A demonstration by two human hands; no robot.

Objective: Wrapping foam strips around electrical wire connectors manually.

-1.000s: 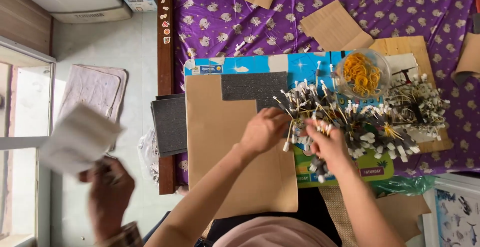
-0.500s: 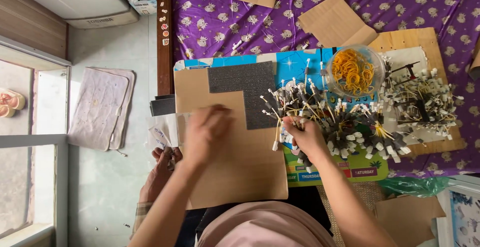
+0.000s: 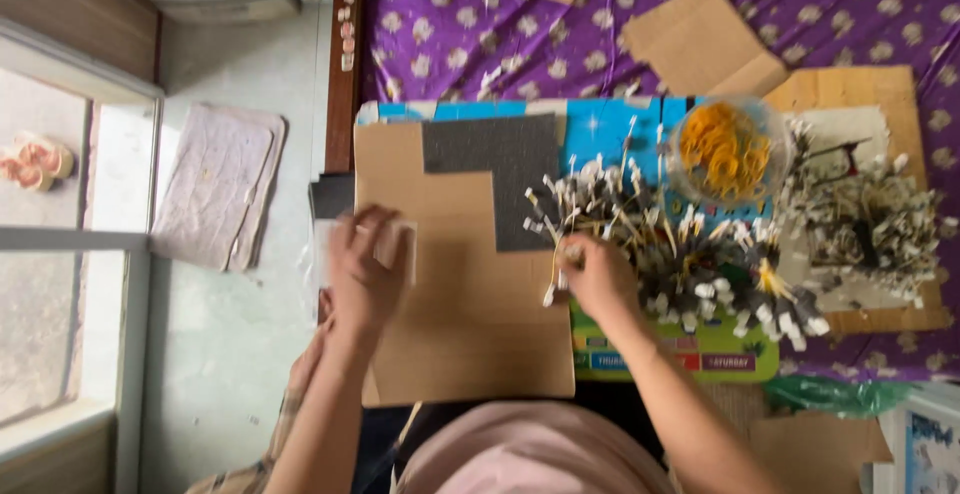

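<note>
The left hand (image 3: 365, 279) is lying on the left edge of a brown cardboard sheet (image 3: 470, 314), its fingers curled around a small pale paper slip (image 3: 395, 244) that is sitting at that edge; the grip looks closed on the slip. The right hand (image 3: 598, 279) is reaching into a heap of white-tipped sticks (image 3: 680, 254), fingers bunched and pinching a few of them, though exactly how many cannot be told. The heap is lying just right of the cardboard, over a blue board (image 3: 610, 129) and a green printed sheet (image 3: 700, 359).

As a judgement of progress: the work is looking only partly done. A large loose heap is remaining under the right hand, and the cardboard in front of the person is showing nothing laid out on it apart from a dark grey panel (image 3: 500, 179) at its top. A clear bowl of orange rubber bands (image 3: 725, 149) is standing beside the heap, still well filled. A second, tangled cluster of sticks (image 3: 870, 224) is resting further right on another cardboard piece; whether that is finished or waiting cannot be told.

All this is lying on a purple flowered cloth (image 3: 560, 34). Another person's hand (image 3: 305, 369) is showing below the left forearm, beside the cardboard.
</note>
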